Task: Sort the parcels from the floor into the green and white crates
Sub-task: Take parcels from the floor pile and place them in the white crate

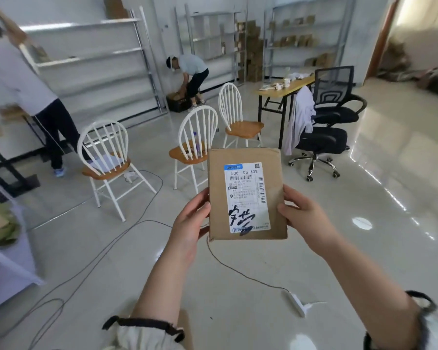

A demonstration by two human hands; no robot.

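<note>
The parcel (pixel 219 198), a flat brown cardboard packet, is held up in the air at the centre of the frame, above the pale tiled floor (pixel 364 223), its front face turned toward the camera. A white shipping label (pixel 247 198) with barcodes, the printed code "530- D5 A32" and black handwriting covers much of that face. The left hand (pixel 190 223) grips the parcel's lower left edge, thumb lying on the front and fingers hidden behind. The right hand (pixel 304 213) grips the right edge in the same way, thumb on the front near the label. Behind the parcel stand three white spindle-back chairs with wooden seats, one at centre left (pixel 106 157), one just above the parcel (pixel 195 145) and one further back (pixel 235 122). A black office chair (pixel 324 132) with a pale garment draped beside it sits at centre right, next to a wooden-topped counter (pixel 283 88). Metal shelves (pixel 91 54) line the back wall. A person (pixel 31 92) stands at the left edge, and another person (pixel 190 74) bends over a dark crate (pixel 178 103) at upper centre. Thin cables (pixel 127 233) trail over the floor, and a white power strip (pixel 297 303) lies at lower right.
</note>
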